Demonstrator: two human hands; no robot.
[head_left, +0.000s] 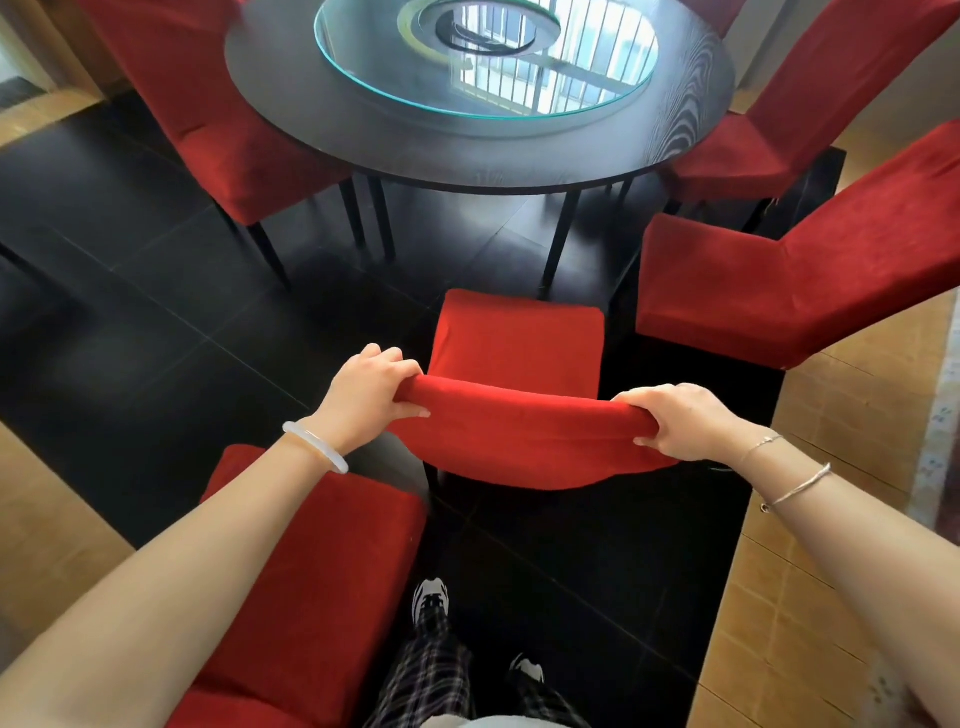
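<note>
Below me, between my two hands: the red chair stands on the dark floor, its seat turned toward the round table, near the table's edge but not under it.
Backrest: its top edge is the part of the red chair closest to me, running across from one hand to the other.
My left hand: clamped on the left end of that top edge, fingers curled over the far side, thumb on the near side.
My right hand: gripping the right end of the same edge, fingers wrapped over the red cloth.
Table top: dark wood grain, carrying a glass turntable that mirrors window bars.
Chair under my left forearm: red, just beside the one I hold.
Chair to the right: red, angled, near the held seat.
Far chairs: red, drawn up to either side of the table.
Wrists: a pale bangle on the left, thin bracelets on the right.
Feet: sneakers on the dark tiles behind the backrest.
</note>
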